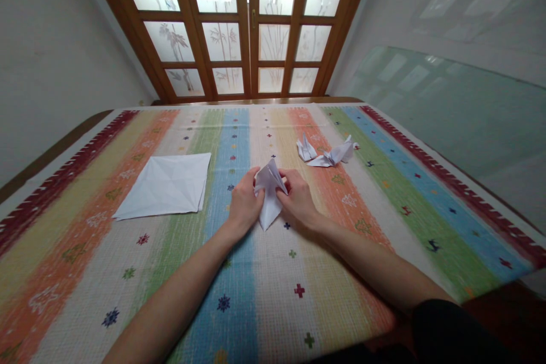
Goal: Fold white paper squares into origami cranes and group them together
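2 hands (273,202) pinch 1 folded paper (269,193) (2 finished figures (326,153) nearby).

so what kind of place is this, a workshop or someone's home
Most likely a room in a home: a table under a striped woven cloth, wooden doors with frosted etched glass, and both hands folding white paper.

- Striped cloth (367,193): covers the bench.
- Creased white sheet (166,185): lies flat, left of centre.
- Two folded paper figures (326,153): rest near each other, right of centre.
- Wooden glazed doors (247,23): behind the bench.
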Demonstrator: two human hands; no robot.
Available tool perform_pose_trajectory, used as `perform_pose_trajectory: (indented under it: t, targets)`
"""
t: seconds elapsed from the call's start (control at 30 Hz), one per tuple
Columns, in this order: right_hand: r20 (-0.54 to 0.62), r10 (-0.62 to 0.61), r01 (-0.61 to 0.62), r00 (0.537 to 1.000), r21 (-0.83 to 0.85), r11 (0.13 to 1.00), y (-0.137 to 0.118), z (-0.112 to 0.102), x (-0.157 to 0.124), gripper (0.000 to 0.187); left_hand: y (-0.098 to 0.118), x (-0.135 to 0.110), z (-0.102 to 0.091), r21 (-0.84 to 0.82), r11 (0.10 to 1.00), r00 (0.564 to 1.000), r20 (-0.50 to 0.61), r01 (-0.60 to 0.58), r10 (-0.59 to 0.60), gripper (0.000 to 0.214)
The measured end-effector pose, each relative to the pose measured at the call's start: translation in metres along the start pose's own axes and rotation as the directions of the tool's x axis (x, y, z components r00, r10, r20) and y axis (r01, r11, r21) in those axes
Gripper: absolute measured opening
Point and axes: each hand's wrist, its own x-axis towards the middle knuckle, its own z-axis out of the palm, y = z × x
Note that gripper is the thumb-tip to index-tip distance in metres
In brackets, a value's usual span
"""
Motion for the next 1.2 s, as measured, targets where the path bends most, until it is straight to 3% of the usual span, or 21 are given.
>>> perform_pose_trajectory:
  t: [0.13,0.3,0.43,0.53,0.63,0.7,0.8,0.9,1.0,1.1,1.2]
  targets:
    - [-0.004,-0.038,0.037,0.999,-0.045,0.998,0.002,0.000,-0.001,0.046,-0.001,-0.001,0.001,0.044,0.998,0.998,-0.025,-0.055,0.056,0.049]
    - [-0.012,-0.021,0.021,1.000,-0.026,0.999,0.011,-0.006,0.003,0.045,-0.008,0.006,-0.007,0.060,0.997,0.998,-0.041,-0.040,0.042,0.049]
    - [0.092,-0.074,0.074,0.993,0.007,0.997,0.023,-0.012,0.007,0.037,-0.022,0.012,-0.016,0.143,0.982,0.984,0.140,-0.126,0.106,0.051]
    - [0.254,-0.179,0.192,0.951,-0.027,0.981,0.035,-0.016,0.007,0.039,-0.034,0.014,-0.023,0.251,0.932,0.928,0.330,-0.261,0.171,0.047]
    - [0.386,-0.263,0.326,0.884,-0.107,0.939,0.045,-0.020,0.004,0.038,-0.041,0.017,-0.032,0.315,0.856,0.857,0.454,-0.410,0.244,0.037]
    - [0.436,-0.308,0.403,0.845,-0.142,0.904,0.050,-0.024,0.001,0.038,-0.041,0.018,-0.039,0.338,0.813,0.825,0.493,-0.474,0.276,0.033]
    - [0.496,-0.347,0.486,0.796,-0.183,0.854,0.050,-0.030,-0.007,0.042,-0.034,0.020,-0.044,0.402,0.769,0.825,0.493,-0.497,0.276,0.030]
    - [0.562,-0.330,0.526,0.758,-0.227,0.820,0.045,-0.035,-0.014,0.046,-0.024,0.016,-0.037,0.454,0.721,0.824,0.487,-0.522,0.290,0.027]
    - [0.629,-0.256,0.525,0.734,-0.286,0.802,0.040,-0.036,-0.022,0.064,-0.019,0.010,-0.022,0.386,0.717,0.762,0.566,-0.581,0.313,0.042]
    - [0.677,-0.172,0.514,0.716,-0.345,0.785,0.037,-0.037,-0.031,0.088,-0.022,0.007,-0.011,0.399,0.724,0.731,0.650,-0.563,0.210,0.058]
    - [0.675,-0.111,0.493,0.729,-0.406,0.770,0.033,-0.038,-0.044,0.100,-0.028,0.011,-0.009,0.428,0.717,0.715,0.685,-0.550,0.140,0.071]
